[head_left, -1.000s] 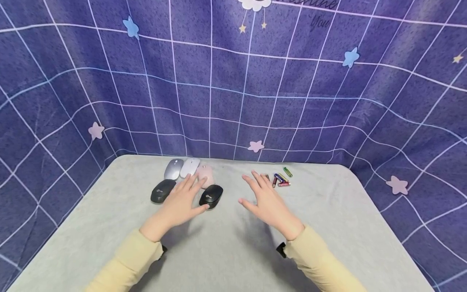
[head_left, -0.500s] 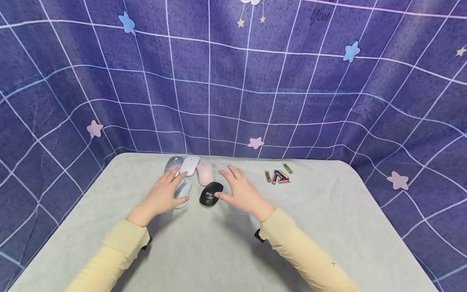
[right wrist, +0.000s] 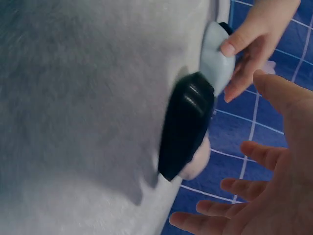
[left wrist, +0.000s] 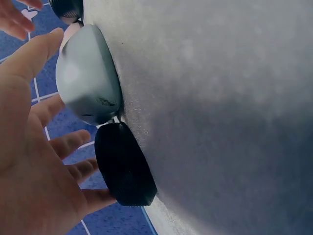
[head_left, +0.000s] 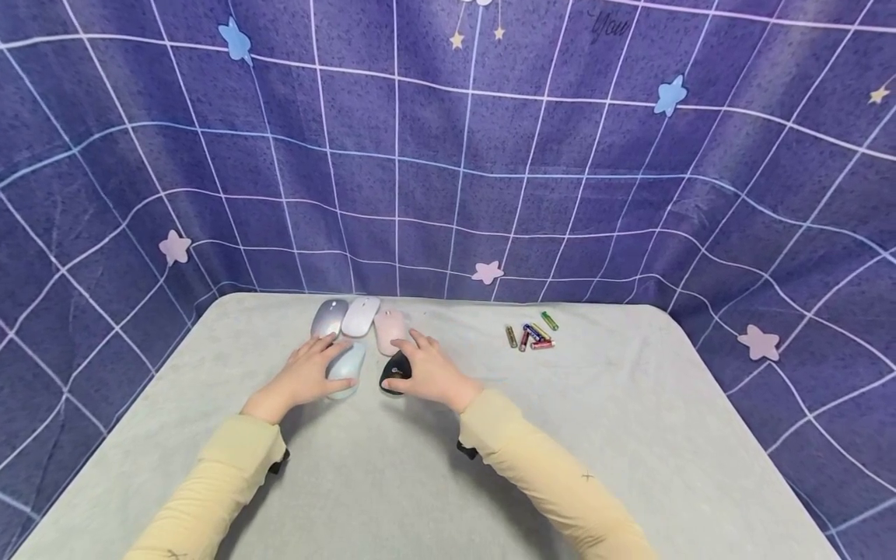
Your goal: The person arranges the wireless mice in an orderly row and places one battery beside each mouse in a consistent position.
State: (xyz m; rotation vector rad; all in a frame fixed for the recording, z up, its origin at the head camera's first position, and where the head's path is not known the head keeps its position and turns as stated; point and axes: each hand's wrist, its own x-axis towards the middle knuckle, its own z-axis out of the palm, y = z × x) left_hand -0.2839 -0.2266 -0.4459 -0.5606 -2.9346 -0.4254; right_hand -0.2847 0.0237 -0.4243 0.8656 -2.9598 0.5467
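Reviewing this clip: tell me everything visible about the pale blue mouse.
The pale blue mouse has a smooth, rounded, plastic-looking shell with a soft sheen and a small dark marking near one end. It lies on the gray cloth, with a black mouse to its right and another dark mouse on its other side. The left hand is spread over it, partly covering it; whether the fingers touch is unclear. No buttons can be made out.

Several small batteries [head_left: 535,334] lie loosely grouped on the pale grey counter [head_left: 686,435], a green battery [head_left: 549,320] just beyond the others. Behind it hangs a purple-blue curtain [head_left: 434,124] with pale grid lines [head_left: 397,194] and stars [head_left: 670,95].
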